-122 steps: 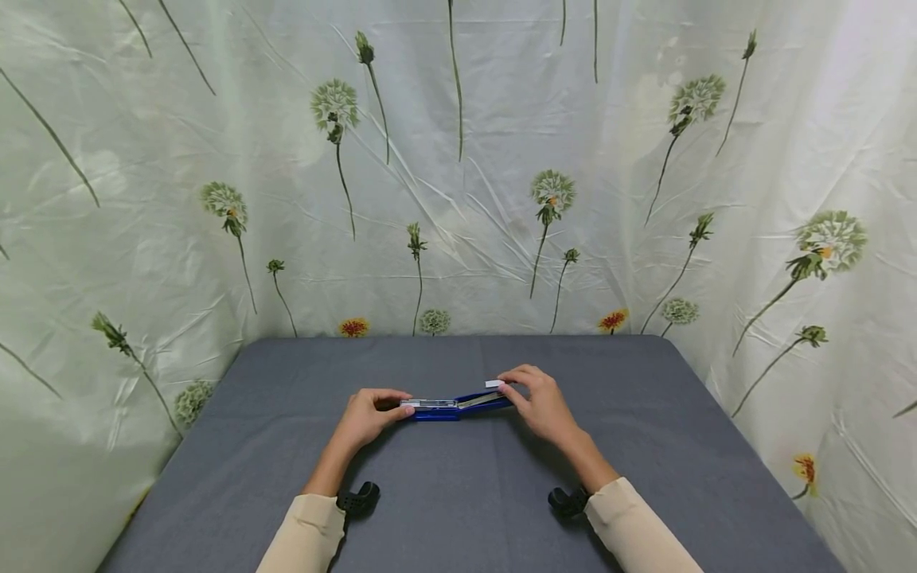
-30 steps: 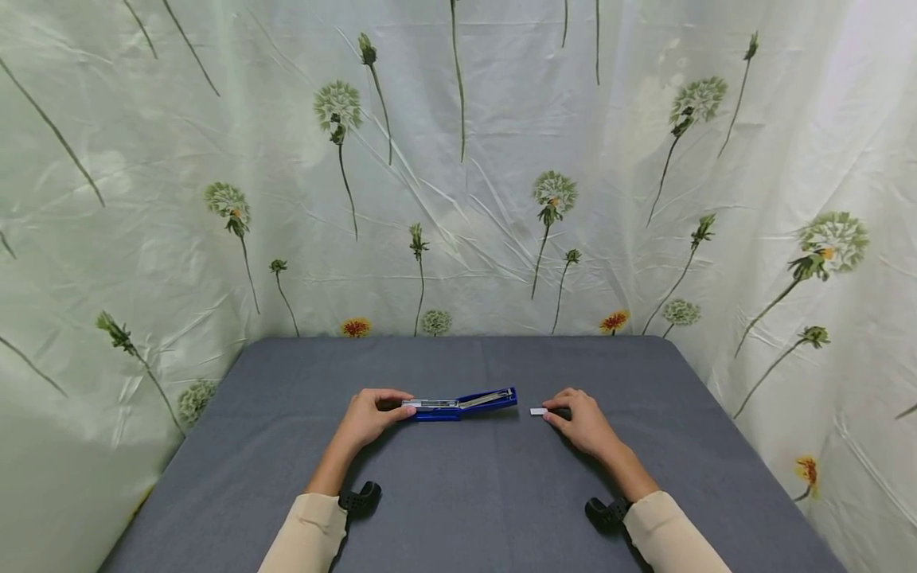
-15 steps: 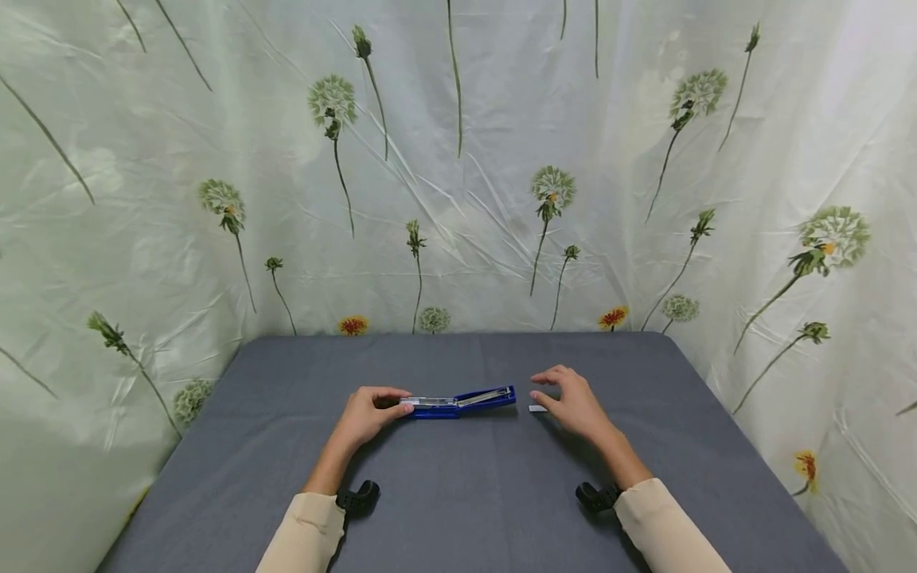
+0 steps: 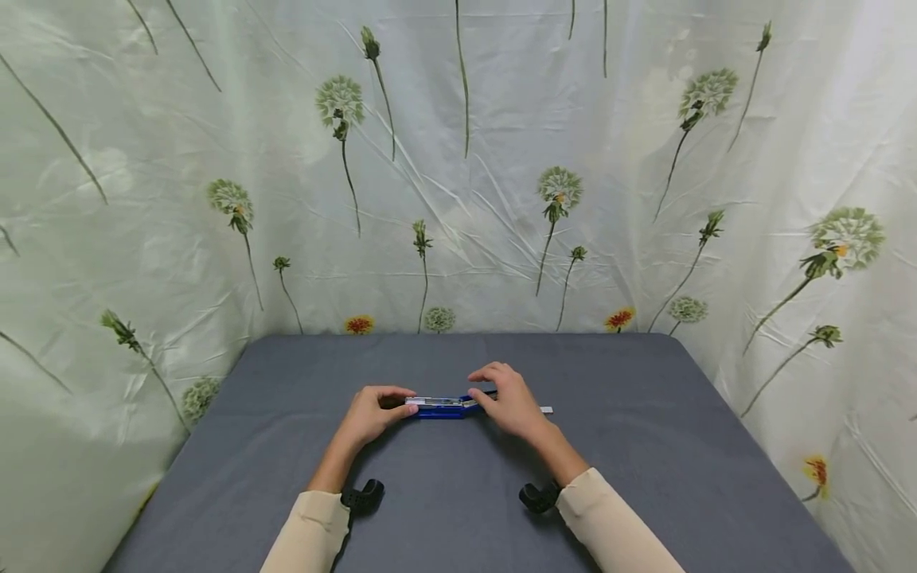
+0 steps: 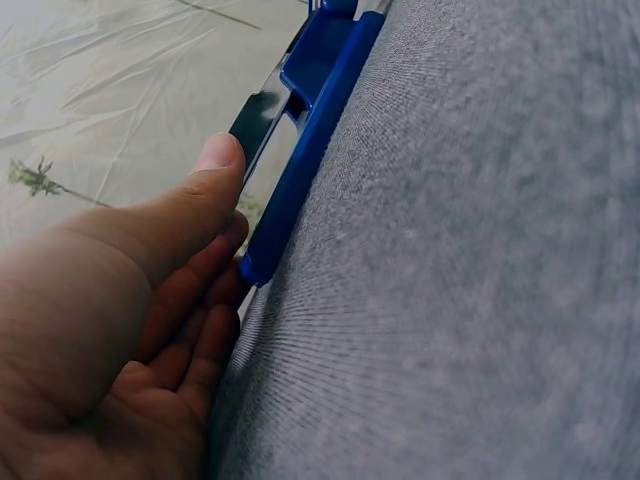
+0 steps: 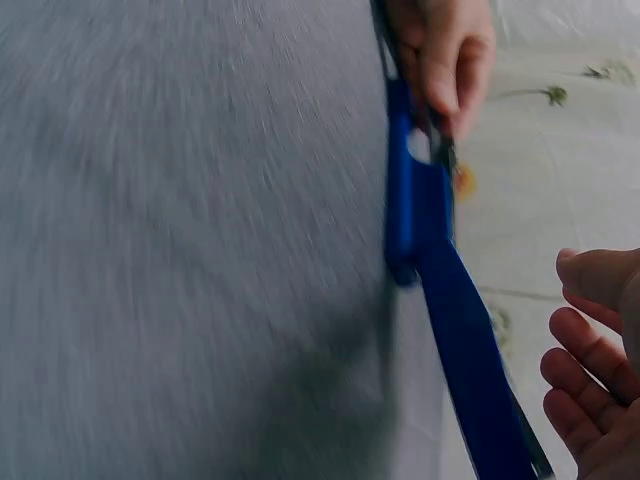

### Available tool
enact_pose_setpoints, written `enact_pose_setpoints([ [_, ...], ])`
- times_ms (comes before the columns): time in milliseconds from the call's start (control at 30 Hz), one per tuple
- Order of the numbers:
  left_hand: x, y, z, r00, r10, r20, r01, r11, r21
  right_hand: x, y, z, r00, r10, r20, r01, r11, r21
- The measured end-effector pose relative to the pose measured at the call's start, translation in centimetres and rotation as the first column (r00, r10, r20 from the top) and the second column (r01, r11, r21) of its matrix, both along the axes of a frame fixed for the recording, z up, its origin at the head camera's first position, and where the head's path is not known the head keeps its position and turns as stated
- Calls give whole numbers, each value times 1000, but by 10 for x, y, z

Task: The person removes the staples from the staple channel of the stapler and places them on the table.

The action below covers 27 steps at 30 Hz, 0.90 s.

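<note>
A blue stapler point(image 4: 440, 413) lies unfolded on the grey cloth, its metal magazine point(image 4: 435, 401) showing on the left part. My left hand point(image 4: 375, 415) pinches the magazine's end, thumb on the near side, as the left wrist view also shows along the stapler's blue base point(image 5: 300, 180). Over the raised cover my right hand point(image 4: 507, 403) hovers with loosely bent, parted fingers, hiding much of it. In the right wrist view a gap separates these fingers from the blue cover point(image 6: 468, 350). A small whitish bar point(image 4: 548, 410) lies on the cloth just right of the right hand.
The grey cloth-covered table point(image 4: 444, 493) spreads around the hands. A pale curtain point(image 4: 473, 191) printed with dandelions hangs behind the table and along its sides. Black wrist devices point(image 4: 364, 496) sit at both cuffs.
My right hand carried the whitish bar away to the right, put it on the cloth and let go, then moved back left over the stapler's cover. The left hand has kept its hold.
</note>
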<state>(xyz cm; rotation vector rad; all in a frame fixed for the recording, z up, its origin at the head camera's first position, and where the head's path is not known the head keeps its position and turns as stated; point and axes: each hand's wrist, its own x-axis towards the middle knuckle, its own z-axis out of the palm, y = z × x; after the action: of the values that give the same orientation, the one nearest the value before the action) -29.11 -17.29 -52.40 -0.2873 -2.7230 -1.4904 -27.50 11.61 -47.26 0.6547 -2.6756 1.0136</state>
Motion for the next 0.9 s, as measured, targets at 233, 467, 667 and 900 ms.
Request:
enact_pose_setpoints([
  [233,0,1,0,999,-7,36,6,1000,29,-3,-25,-10,999,31,41,-31,999,-11],
  [467,1,0,1,999,-8,33,7,999,39,-5,-43,-14,995,76,64,-75,997,-24],
  [667,2,-1,0,999,-12,40,11,999,45,-5,-56,-21,993,86,83,-88,996,30],
  [900,1,-1,-1,1000,-15,17,15,1000,26,-5,-68,-24,995,85,55,-91,988,123],
])
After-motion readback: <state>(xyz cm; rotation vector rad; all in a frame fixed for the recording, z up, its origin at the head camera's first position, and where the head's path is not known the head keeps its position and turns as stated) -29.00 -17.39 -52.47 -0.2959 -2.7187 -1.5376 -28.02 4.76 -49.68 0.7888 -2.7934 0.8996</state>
